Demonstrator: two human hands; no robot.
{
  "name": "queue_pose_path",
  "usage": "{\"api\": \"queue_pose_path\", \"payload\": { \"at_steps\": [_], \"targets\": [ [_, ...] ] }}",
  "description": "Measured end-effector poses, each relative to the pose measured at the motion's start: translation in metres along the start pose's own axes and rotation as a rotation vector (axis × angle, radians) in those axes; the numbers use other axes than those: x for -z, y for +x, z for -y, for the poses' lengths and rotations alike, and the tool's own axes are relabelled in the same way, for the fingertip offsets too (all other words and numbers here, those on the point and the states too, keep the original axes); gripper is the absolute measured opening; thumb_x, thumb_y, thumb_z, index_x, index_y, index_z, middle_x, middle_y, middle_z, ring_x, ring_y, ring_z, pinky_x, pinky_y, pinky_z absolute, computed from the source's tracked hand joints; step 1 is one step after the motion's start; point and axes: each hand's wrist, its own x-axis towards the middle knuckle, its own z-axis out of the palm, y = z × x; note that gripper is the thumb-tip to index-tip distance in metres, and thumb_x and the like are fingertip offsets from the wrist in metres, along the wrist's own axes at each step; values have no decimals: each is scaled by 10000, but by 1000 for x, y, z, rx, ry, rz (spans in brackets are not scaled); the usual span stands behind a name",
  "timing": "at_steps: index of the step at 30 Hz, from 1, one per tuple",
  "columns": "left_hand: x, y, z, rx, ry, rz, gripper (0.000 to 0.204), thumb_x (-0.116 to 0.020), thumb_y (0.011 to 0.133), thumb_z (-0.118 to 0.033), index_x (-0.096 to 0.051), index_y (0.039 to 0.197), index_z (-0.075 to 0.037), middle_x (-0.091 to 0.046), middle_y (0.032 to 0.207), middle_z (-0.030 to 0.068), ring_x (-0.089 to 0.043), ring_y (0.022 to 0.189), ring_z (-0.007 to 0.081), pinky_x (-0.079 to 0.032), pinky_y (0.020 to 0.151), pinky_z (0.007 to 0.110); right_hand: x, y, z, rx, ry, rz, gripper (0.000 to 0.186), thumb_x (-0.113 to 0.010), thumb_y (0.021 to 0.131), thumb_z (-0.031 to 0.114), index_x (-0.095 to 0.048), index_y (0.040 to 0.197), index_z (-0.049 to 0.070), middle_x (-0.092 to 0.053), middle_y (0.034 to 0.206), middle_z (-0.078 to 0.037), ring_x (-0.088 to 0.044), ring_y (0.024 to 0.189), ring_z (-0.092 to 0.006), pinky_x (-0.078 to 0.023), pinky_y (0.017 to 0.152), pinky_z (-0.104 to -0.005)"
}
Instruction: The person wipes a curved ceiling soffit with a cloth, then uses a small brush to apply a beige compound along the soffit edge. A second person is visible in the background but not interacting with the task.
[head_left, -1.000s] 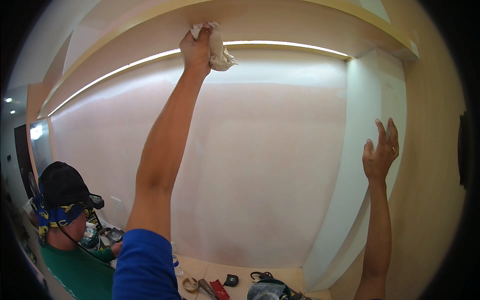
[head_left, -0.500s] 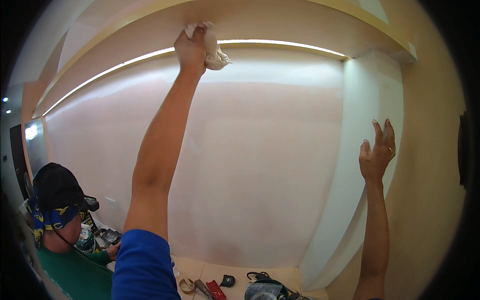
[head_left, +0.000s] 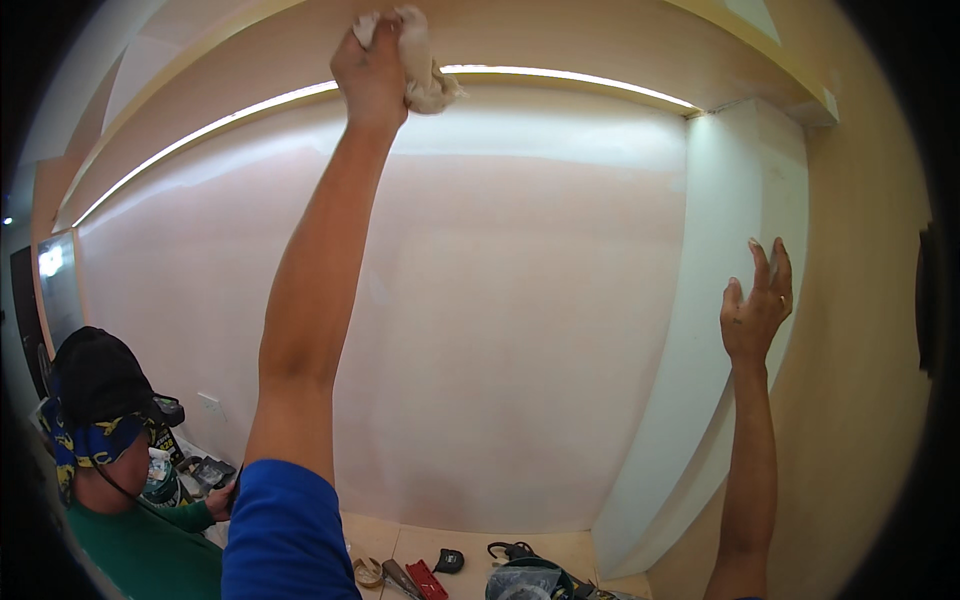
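Observation:
My left hand [head_left: 369, 85] is raised high, fingers closed round a crumpled whitish rag [head_left: 430, 88]. The rag is up at the pinkish underside of an overhead panel [head_left: 570, 38], in front of a glowing light strip [head_left: 575, 76]; whether it presses on the surface is hard to make out. At the right, my right hand [head_left: 757, 312] is held up with fingers spread and nothing in them. It appears in front of the pale column [head_left: 725, 190], and I cannot tell whether it touches it.
A co-worker in a green top and black cap [head_left: 98, 375] is low at the left. Along the wall [head_left: 510, 300] foot lie a tape roll [head_left: 368, 573], a scraper [head_left: 400, 577], a red tool [head_left: 427, 580], a tape measure [head_left: 450, 561] and a dark bucket [head_left: 530, 578].
My left hand and the rag have shifted slightly up and left along the panel's underside. My right hand stays almost in place. The view has shifted a little.

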Motion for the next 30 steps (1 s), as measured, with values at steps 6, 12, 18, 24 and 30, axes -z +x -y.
{"api": "queue_pose_path", "payload": {
  "at_steps": [6,12,18,24,30],
  "targets": [
    [3,4,10,-57,-12,48,200,-715,1016,-168,-702,1144,-15,-725,1056,49,-675,914,147,-577,798,326,1,2,5,-5,17,-3,671,-677,884,44,-506,1510,216,-356,1666,-137,-339,1547,-307,-281,1207,-554],
    [10,1,35,-24,34,-29,152,-680,1018,-134,-709,1068,7,-708,974,39,-633,854,124,-538,728,312,-6,3,2,13,28,-26,653,-673,881,37,-524,1492,210,-376,1653,-141,-351,1539,-315,-296,1201,-548],
    [-5,5,15,-94,27,17,166,-678,1033,-185,-690,1068,-24,-682,913,30,-642,811,155,-545,734,328,-4,2,1,7,41,-37,652,-674,880,37,-529,1492,211,-382,1651,-140,-357,1536,-327,-298,1201,-538],
    [22,-5,37,43,75,1,209,-684,1010,-178,-688,1087,16,-700,965,59,-631,813,134,-531,716,317,-3,2,2,-12,45,-15,667,-677,881,43,-515,1503,223,-354,1671,-130,-338,1548,-314,-279,1206,-546],
    [39,-24,31,165,272,-36,349,-665,1003,-274,-682,1152,41,-710,996,96,-648,885,197,-540,796,348,-2,-2,2,9,12,-31,661,-665,888,56,-513,1509,223,-349,1674,-127,-323,1556,-306,-271,1205,-557]
  ]
}}
